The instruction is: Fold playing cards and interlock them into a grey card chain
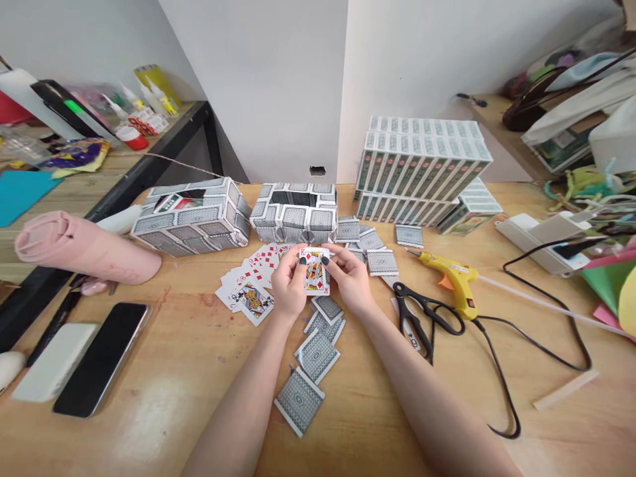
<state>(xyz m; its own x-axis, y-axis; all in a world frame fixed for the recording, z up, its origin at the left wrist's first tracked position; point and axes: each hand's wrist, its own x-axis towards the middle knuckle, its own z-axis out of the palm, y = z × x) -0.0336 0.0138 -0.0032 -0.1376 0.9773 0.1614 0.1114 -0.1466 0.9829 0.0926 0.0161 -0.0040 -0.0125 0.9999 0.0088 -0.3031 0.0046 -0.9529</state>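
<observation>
A king of diamonds playing card point(315, 273) is held face up between my two hands near the middle of the table. My left hand point(291, 281) pinches its left edge and my right hand point(352, 275) its right edge, thumbs on the face. Whether more cards lie beneath it is hidden. Left of my hands, face-up cards point(253, 299) are fanned out. Below them, several folded cards point(318, 354) lie back up in a trail, and more folded cards point(381, 262) sit to the right. Just behind stands a box made of folded cards point(294, 222) with an opening on top.
A second card box point(191, 215) stands at the back left. Stacked card packs point(422, 169) rise at the back right. On the right lie black-handled scissors point(422, 311) and a yellow glue gun point(454, 278) with its cable. A phone point(102, 358) and a pink roll point(89, 248) lie left.
</observation>
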